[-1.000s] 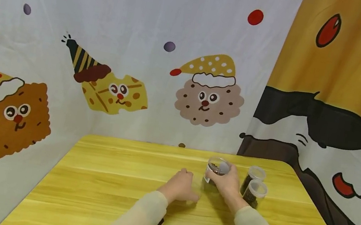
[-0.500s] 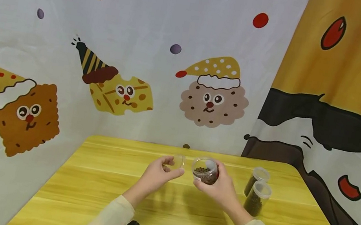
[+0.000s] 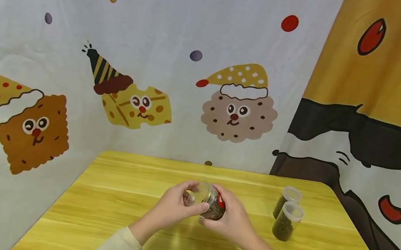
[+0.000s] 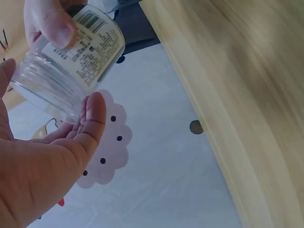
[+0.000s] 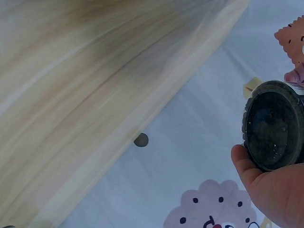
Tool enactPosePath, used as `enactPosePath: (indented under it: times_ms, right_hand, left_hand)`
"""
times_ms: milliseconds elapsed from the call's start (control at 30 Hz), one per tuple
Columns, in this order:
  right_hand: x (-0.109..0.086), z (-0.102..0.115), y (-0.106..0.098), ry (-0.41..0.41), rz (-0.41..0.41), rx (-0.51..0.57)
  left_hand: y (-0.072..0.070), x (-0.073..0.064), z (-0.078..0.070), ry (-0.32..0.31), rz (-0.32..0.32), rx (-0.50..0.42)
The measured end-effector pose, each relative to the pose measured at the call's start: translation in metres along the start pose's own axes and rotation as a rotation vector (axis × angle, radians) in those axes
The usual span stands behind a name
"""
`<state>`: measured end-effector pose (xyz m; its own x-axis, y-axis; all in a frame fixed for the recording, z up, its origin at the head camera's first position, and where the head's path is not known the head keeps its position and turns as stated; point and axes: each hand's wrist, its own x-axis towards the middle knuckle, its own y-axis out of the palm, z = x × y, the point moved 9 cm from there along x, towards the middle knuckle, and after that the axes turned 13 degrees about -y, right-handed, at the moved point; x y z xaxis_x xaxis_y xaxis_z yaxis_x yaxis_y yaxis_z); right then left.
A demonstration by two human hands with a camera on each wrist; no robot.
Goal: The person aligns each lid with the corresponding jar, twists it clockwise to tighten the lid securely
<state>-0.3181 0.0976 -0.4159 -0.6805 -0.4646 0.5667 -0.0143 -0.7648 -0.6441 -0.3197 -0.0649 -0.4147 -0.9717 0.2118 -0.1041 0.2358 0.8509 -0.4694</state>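
Observation:
My right hand (image 3: 230, 218) grips a clear plastic jar (image 3: 215, 209) of dark brown pellets above the table, its mouth tilted to the left. In the left wrist view, the printed label (image 4: 90, 50) and barcode face the camera; the dark round base (image 5: 273, 128) fills the right wrist view's edge. At the jar's mouth, my left hand (image 3: 171, 204) holds a clear round plastic piece (image 3: 192, 199), fingers curved around it. I cannot tell whether it is a lid or a small cup, nor whether it touches the jar's rim.
To the right, two clear canisters stand close together on the table, a front canister (image 3: 284, 227) and a back canister (image 3: 280, 204), both with whitish caps and dark contents. The wood-grain table (image 3: 127, 183) ends at a printed cloth backdrop (image 3: 170, 18).
My left hand picked up the clear round piece from the table. My right hand brought the jar leftward and tilted it; the two hands have come together in the middle.

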Motion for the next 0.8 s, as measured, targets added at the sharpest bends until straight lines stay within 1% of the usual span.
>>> enactPosePath:
  times_ms: [133,200,300,400,500,567,633,733,800]
  right_hand:
    - [0.000,0.006,0.000,-0.022,-0.002,-0.060]
    - [0.000,0.009,0.000,-0.033,-0.008,-0.101]
    - [-0.001,0.016,0.000,-0.063,-0.027,-0.194]
    - [-0.002,0.024,-0.002,-0.117,-0.057,-0.298]
    - [-0.004,0.031,-0.004,-0.172,-0.091,-0.373]
    - [-0.005,0.034,-0.005,-0.196,-0.107,-0.395]
    - [-0.006,0.035,-0.006,-0.202,-0.115,-0.400]
    - [-0.007,0.034,-0.007,-0.195,-0.116,-0.387]
    - [-0.008,0.032,-0.008,-0.189,-0.116,-0.383]
  left_hand:
    - [-0.002,-0.003,-0.003,-0.017,-0.011,0.028]
    - [-0.003,-0.003,-0.003,-0.038,-0.027,0.035]
    - [-0.003,-0.003,-0.004,-0.077,-0.053,0.034]
    - [-0.003,-0.004,-0.005,-0.103,-0.074,0.031]
    - [-0.002,-0.006,-0.006,-0.104,-0.083,0.037]
    - [-0.001,-0.007,-0.008,-0.091,-0.062,0.032]
    - [0.000,-0.009,-0.009,-0.072,-0.023,0.018]
    - [0.001,-0.012,-0.011,-0.050,0.043,-0.012]
    - [0.000,-0.013,-0.011,-0.041,0.072,-0.033]
